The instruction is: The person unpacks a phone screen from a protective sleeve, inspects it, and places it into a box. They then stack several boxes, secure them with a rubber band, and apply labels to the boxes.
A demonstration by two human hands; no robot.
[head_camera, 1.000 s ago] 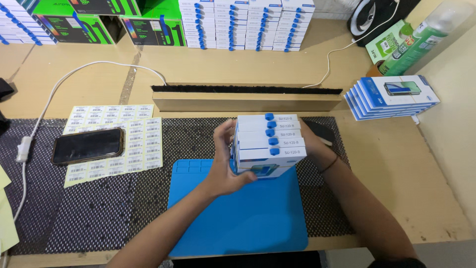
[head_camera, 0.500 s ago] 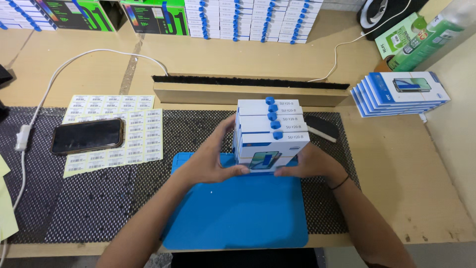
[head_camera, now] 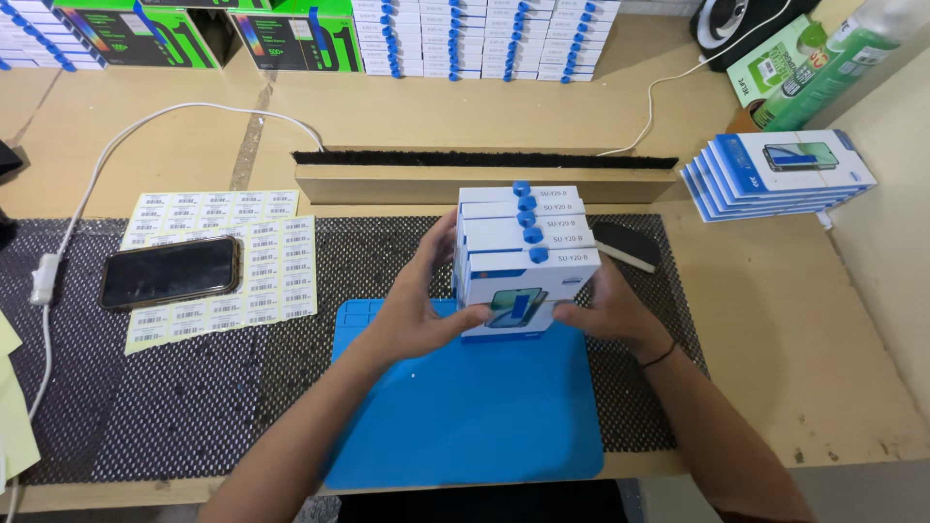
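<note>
A stack of several white-and-blue phone boxes (head_camera: 523, 254) stands on edge at the far end of a blue mat (head_camera: 475, 416). My left hand (head_camera: 418, 305) presses against the stack's left side, thumb across the front box. My right hand (head_camera: 608, 308) holds the stack's right side low down, a dark band on its wrist. Each box has a round blue sticker on its top edge. The front box shows a picture of a phone.
A dark phone (head_camera: 170, 272) lies on sheets of barcode labels (head_camera: 263, 266) at left, beside a white cable (head_camera: 58, 242). A wooden riser (head_camera: 484, 177) sits behind the stack. More boxes are stacked at right (head_camera: 775, 174) and along the back (head_camera: 475, 37).
The stack of boxes has come down from being held up in both hands and now rests on the mat's far end. Both hands stay on its sides.
</note>
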